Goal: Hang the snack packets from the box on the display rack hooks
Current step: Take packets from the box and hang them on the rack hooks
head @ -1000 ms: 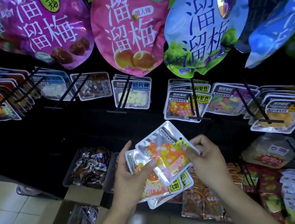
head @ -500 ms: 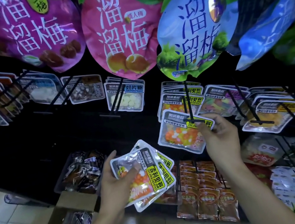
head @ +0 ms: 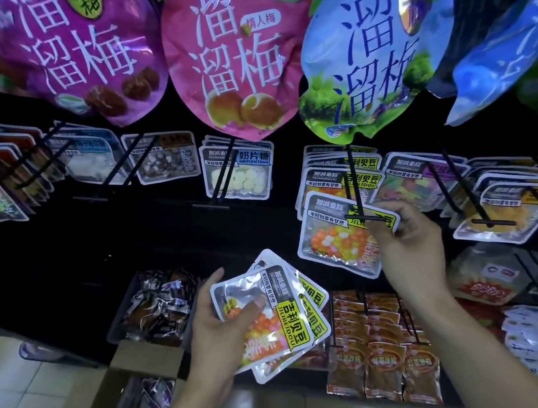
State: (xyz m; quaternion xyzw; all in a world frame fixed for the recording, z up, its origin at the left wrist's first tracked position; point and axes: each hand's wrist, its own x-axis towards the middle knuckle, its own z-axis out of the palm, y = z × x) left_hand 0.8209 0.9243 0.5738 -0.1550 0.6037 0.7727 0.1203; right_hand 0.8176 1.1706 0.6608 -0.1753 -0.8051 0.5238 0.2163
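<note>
My left hand (head: 221, 331) grips a fanned stack of silver snack packets (head: 276, 313) with yellow labels and orange and yellow candy, held low at centre. My right hand (head: 404, 240) pinches the top right corner of one matching snack packet (head: 331, 240) at the tip of a black display hook (head: 359, 201). Several identical packets (head: 329, 174) hang further back on that hook. The open cardboard box (head: 131, 392) sits on the floor at lower left with dark packets inside.
Large pink, purple and blue plum bags (head: 233, 56) hang overhead. Neighbouring hooks carry milk-candy packets (head: 239, 173) on the left and yellow packets (head: 510, 211) on the right. A tray of dark wrapped snacks (head: 160, 302) and orange packets (head: 380, 343) sit lower down.
My right hand took one packet off the stack and carried it up and right to the hook tip. My left hand lowered slightly with the remaining stack.
</note>
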